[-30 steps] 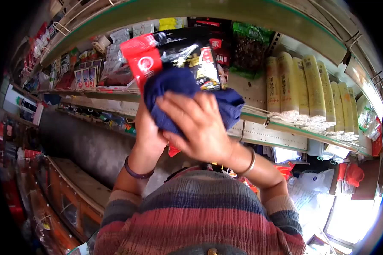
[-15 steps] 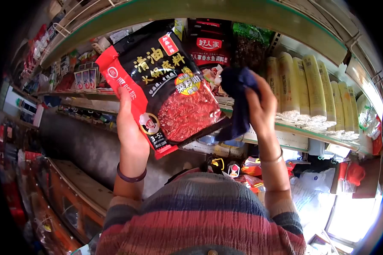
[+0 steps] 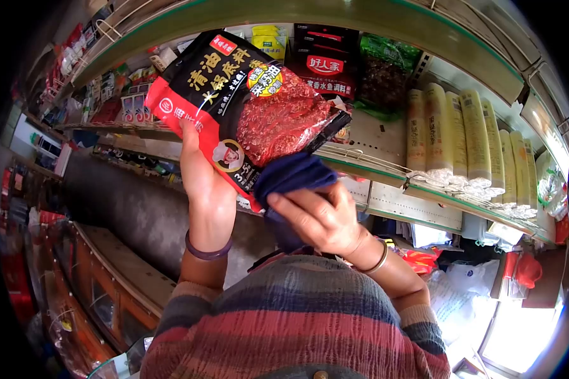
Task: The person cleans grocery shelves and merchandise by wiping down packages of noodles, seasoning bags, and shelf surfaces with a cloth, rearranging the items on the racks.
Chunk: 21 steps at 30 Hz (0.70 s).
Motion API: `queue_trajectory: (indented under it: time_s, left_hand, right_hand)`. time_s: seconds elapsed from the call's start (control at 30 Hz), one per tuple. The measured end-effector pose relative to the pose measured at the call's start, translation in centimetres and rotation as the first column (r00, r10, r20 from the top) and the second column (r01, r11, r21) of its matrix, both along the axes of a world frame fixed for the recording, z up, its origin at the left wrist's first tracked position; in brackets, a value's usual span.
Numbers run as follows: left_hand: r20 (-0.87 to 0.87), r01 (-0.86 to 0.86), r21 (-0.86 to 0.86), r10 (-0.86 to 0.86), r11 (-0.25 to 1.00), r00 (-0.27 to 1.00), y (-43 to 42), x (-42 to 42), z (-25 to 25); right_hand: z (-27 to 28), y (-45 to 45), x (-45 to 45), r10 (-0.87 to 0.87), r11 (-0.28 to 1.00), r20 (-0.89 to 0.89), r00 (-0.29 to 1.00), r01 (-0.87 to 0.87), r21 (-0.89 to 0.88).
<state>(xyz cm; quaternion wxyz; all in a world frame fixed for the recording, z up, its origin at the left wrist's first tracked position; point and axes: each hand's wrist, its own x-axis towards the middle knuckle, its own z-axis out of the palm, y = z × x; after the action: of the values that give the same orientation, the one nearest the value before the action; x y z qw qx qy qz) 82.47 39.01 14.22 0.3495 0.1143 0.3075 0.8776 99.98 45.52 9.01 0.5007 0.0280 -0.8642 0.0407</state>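
My left hand (image 3: 205, 167) grips a black and red packet of hotpot base (image 3: 278, 123) by its red edge, with the thumb on the front and the other fingers hidden behind. The packet is tilted and held up before the shelf. Bunched in my right hand (image 3: 319, 218) is a dark blue cloth (image 3: 291, 177), which lies against the packet's lower edge and covers its bottom corner. The fingers of that hand are closed around the cloth.
Behind the packet, a shelf (image 3: 376, 136) carries black and red seasoning packets (image 3: 325, 63), a green bag of dark dried food (image 3: 385, 69) and several yellow wrapped noodle bundles (image 3: 474, 139). A wooden cabinet (image 3: 117, 284) stands at lower left.
My right hand has moved left and down with the cloth, from beside the packet onto its lower edge. The packet has tipped back slightly in my left hand.
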Motion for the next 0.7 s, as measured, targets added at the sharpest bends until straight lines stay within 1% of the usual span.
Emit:
queue_trajectory:
  time_s: [0.03, 0.07, 0.17, 0.23, 0.27, 0.3, 0.37, 0.4, 0.47, 0.5, 0.53, 0.57, 0.6, 0.7]
  left_hand:
    - [-0.002, 0.007, 0.02, -0.007, 1.0, 1.0, -0.1, 0.0, 0.0]
    - [-0.006, 0.012, 0.039, -0.012, 0.999, 1.0, -0.3, -0.1, 0.0]
    - [-0.001, 0.056, 0.074, -0.056, 0.996, 0.998, -0.7, -0.2, -0.3]
    - [-0.018, 0.059, 0.072, -0.058, 0.996, 0.998, -0.5, -0.7, -1.0]
    - [0.004, 0.061, 0.065, -0.061, 0.996, 0.998, -0.4, -0.6, -1.1]
    - [0.025, 0.061, 0.058, -0.062, 0.996, 0.998, -0.3, -0.3, -1.0]
    - [0.043, 0.055, 0.05, -0.058, 0.997, 0.997, -0.2, -0.2, -1.1]
    - [0.041, 0.053, 0.048, -0.055, 0.997, 0.998, -0.1, -0.4, -1.5]
    - [0.042, 0.043, 0.05, -0.046, 0.998, 0.998, 0.1, -0.6, -1.7]
    - [0.039, -0.008, 0.026, 0.007, 1.0, 0.999, 0.2, -0.4, -1.4]
    - [0.037, -0.06, 0.003, 0.06, 0.998, 0.998, 0.4, 0.0, -0.9]
    - [0.034, -0.11, -0.021, 0.111, 0.994, 0.993, 0.5, 0.1, -0.5]
    - [0.051, -0.116, -0.016, 0.117, 0.993, 0.992, 0.5, 0.0, -0.4]
    - [0.026, -0.048, 0.05, 0.047, 0.998, 0.999, 0.5, -0.7, -0.3]
  right_hand:
    - [0.3, 0.6, 0.2, -0.027, 0.999, 0.001, 1.0, 0.027, 0.024]
    - [-0.3, 1.4, 0.3, -0.109, 0.994, 0.012, 0.994, 0.109, 0.02]
    - [1.0, 3.0, 0.3, -0.234, 0.97, -0.046, 0.971, 0.23, -0.076]
    - [1.3, 3.4, 0.2, -0.239, 0.965, -0.063, 0.969, 0.229, -0.126]
    - [1.4, 3.5, 0.2, -0.24, 0.962, -0.073, 0.968, 0.228, -0.148]
    - [1.1, 3.6, 0.1, -0.241, 0.947, -0.055, 0.969, 0.223, -0.23]
    - [0.6, 3.5, -0.4, -0.229, 0.903, -0.1, 0.968, 0.173, -0.393]
    - [0.9, 3.2, -0.5, -0.205, 0.888, -0.123, 0.971, 0.132, -0.44]
    - [0.9, 2.7, -0.5, -0.163, 0.9, -0.11, 0.98, 0.102, -0.425]
    - [0.8, 2.4, -0.5, -0.139, 0.906, -0.106, 0.985, 0.083, -0.415]
    - [0.3, 1.9, -0.5, -0.054, 0.937, -0.07, 0.996, 0.026, -0.349]
    - [0.2, 0.9, -0.4, -0.016, 0.964, -0.019, 1.0, 0.011, -0.265]
    - [0.0, 0.1, -0.5, 0.035, 0.968, 0.018, 0.999, -0.03, -0.248]
    - [-1.4, -1.3, -1.3, 0.144, 0.978, 0.119, 0.982, -0.122, -0.172]
